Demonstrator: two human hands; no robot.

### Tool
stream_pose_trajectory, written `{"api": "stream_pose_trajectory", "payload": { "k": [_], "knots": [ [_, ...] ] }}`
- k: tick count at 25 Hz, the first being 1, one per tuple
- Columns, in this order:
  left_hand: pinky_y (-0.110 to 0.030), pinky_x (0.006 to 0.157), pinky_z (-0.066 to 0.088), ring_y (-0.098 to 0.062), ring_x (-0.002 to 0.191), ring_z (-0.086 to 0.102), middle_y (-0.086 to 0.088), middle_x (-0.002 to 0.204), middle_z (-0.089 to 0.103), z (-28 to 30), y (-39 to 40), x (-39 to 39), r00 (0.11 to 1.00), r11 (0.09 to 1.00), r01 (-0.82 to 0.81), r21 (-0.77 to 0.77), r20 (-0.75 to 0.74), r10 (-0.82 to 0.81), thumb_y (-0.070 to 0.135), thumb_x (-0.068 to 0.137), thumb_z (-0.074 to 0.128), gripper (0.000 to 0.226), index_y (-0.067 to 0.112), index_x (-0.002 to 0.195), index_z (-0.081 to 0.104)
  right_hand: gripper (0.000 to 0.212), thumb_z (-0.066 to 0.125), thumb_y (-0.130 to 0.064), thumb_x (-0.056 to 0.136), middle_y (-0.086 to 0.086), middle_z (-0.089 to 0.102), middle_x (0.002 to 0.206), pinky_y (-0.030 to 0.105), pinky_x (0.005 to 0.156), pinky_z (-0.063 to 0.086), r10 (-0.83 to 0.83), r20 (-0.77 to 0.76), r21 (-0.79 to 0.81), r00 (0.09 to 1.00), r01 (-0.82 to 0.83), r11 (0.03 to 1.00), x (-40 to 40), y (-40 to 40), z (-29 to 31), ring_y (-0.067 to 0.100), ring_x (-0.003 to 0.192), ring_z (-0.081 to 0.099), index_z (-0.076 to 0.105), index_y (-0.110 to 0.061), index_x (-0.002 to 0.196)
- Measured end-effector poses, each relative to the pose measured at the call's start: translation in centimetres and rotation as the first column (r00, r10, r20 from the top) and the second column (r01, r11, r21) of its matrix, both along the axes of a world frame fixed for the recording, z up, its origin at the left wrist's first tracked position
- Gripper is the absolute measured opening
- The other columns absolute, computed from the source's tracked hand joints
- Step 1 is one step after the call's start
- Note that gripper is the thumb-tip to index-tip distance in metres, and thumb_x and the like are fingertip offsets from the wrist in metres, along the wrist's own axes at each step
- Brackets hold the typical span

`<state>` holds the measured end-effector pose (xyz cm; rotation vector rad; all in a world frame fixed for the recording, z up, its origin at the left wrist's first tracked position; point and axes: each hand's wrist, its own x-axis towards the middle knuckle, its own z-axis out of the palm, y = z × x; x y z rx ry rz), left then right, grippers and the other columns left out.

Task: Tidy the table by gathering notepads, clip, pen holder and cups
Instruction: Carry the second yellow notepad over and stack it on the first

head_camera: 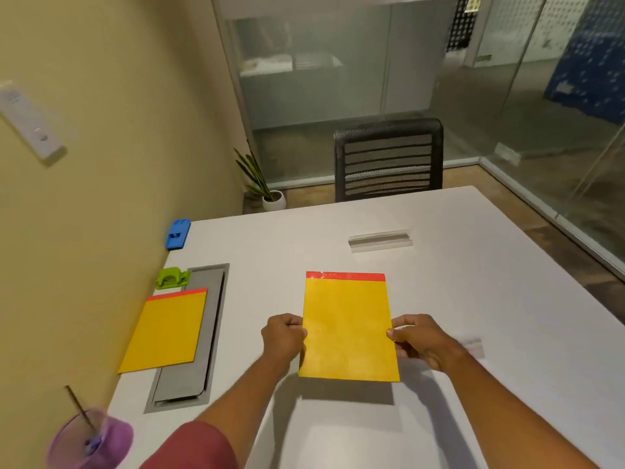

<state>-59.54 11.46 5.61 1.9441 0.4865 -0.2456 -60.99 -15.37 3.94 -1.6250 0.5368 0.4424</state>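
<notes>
While one yellow notepad (348, 328) is raised over the surface (473, 299), pinched at its sides by left hand (283, 336) and right hand (417, 340), each grip closed, gathering looks barely begun: second notepad (165, 330), green clip (171, 277), purple cup (89, 441) lie apart.

We see the purple pen holder (89, 441) blurred and cut off at the bottom edge, left of the counter (473, 282); fingers (411, 350) hide behind the held notepad (348, 328).
</notes>
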Motion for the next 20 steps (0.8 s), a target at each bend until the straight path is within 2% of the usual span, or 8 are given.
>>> {"api": "stream_pose_trajectory", "payload": {
  "k": [3, 6, 8, 10, 14, 16, 18, 20],
  "knots": [
    [-0.027, 0.072, 0.047, -0.023, 0.087, 0.062, -0.008, 0.095, 0.068, -0.4, 4.9, -0.9, 1.000, 0.999, -0.019, 0.049, 0.015, 0.018, -0.004, 0.084, 0.060, 0.018, 0.007, 0.093, 0.072, 0.010, 0.066, 0.003, 0.087, 0.022, 0.067, 0.086, 0.039, 0.070, 0.060, -0.005, 0.003, -0.015, 1.000, 0.005, 1.000, 0.4, 5.6, -0.9, 0.028, 0.069, 0.065, 0.068, 0.003, 0.097],
    [-0.029, 0.076, 0.045, -0.024, 0.089, 0.060, -0.009, 0.093, 0.065, -1.0, 9.4, -1.6, 0.999, 0.995, -0.008, 0.099, 0.052, 0.003, 0.000, 0.086, 0.063, 0.014, 0.012, 0.092, 0.066, 0.005, 0.067, 0.001, 0.087, 0.023, 0.066, 0.086, 0.044, 0.076, 0.060, 0.024, 0.013, -0.033, 1.000, -0.024, 0.999, 0.9, 10.8, -1.6, 0.030, 0.071, 0.064, 0.069, -0.001, 0.091],
    [-0.029, 0.085, 0.043, -0.026, 0.102, 0.059, -0.013, 0.106, 0.065, -1.7, 12.3, -1.9, 0.999, 0.992, 0.011, 0.127, 0.050, -0.018, 0.005, 0.087, 0.066, 0.025, 0.009, 0.112, 0.065, 0.004, 0.067, 0.001, 0.087, 0.025, 0.066, 0.088, 0.048, 0.079, 0.060, 0.038, 0.019, -0.030, 0.999, -0.037, 0.999, 1.3, 13.9, -2.1, 0.031, 0.073, 0.065, 0.069, 0.000, 0.090],
    [-0.026, 0.088, 0.040, -0.026, 0.113, 0.057, -0.016, 0.121, 0.062, -2.2, 14.9, -2.1, 0.998, 0.981, 0.043, 0.191, 0.041, -0.052, 0.011, 0.089, 0.067, 0.045, 0.003, 0.132, 0.056, 0.004, 0.066, 0.003, 0.087, 0.026, 0.066, 0.091, 0.049, 0.080, 0.060, 0.049, 0.024, -0.023, 0.999, -0.048, 0.999, 1.6, 16.9, -2.5, 0.032, 0.076, 0.065, 0.068, 0.001, 0.090],
    [-0.034, 0.099, 0.041, -0.029, 0.125, 0.049, -0.016, 0.134, 0.052, -3.3, 19.9, -2.6, 0.991, 0.945, 0.097, 0.313, 0.061, -0.122, 0.024, 0.091, 0.067, 0.061, 0.005, 0.144, 0.043, 0.006, 0.063, 0.005, 0.087, 0.025, 0.067, 0.091, 0.047, 0.079, 0.060, 0.097, 0.013, -0.012, 0.995, -0.096, 0.995, 2.5, 22.3, -3.2, 0.032, 0.079, 0.067, 0.066, 0.002, 0.090],
    [-0.039, 0.103, 0.039, -0.028, 0.130, 0.043, -0.013, 0.140, 0.046, -4.0, 22.3, -2.9, 0.976, 0.884, 0.155, 0.441, 0.071, -0.206, 0.034, 0.091, 0.064, 0.068, 0.009, 0.148, 0.036, 0.008, 0.061, 0.006, 0.088, 0.022, 0.068, 0.087, 0.039, 0.067, 0.061, 0.122, 0.008, -0.013, 0.993, -0.121, 0.993, 3.1, 24.7, -3.6, 0.029, 0.074, 0.068, 0.066, -0.001, 0.086],
    [-0.042, 0.106, 0.037, -0.027, 0.135, 0.036, -0.009, 0.148, 0.039, -4.4, 24.3, -2.9, 0.953, 0.770, 0.186, 0.610, 0.078, -0.292, 0.046, 0.090, 0.058, 0.073, 0.015, 0.151, 0.032, 0.013, 0.060, 0.006, 0.089, 0.019, 0.068, 0.084, 0.031, 0.056, 0.058, 0.151, 0.004, -0.023, 0.988, -0.151, 0.988, 3.7, 26.8, -3.9, 0.025, 0.069, 0.068, 0.066, -0.003, 0.082],
    [-0.045, 0.111, 0.031, -0.027, 0.143, 0.026, -0.009, 0.158, 0.027, -4.5, 25.9, -2.6, 0.940, 0.695, 0.201, 0.691, 0.064, -0.335, 0.055, 0.087, 0.053, 0.080, 0.020, 0.153, 0.025, 0.015, 0.059, 0.007, 0.089, 0.017, 0.068, 0.082, 0.030, 0.055, 0.056, 0.172, -0.001, -0.028, 0.985, -0.172, 0.985, 4.3, 28.9, -4.4, 0.024, 0.069, 0.068, 0.066, -0.003, 0.081]
  ]
}}
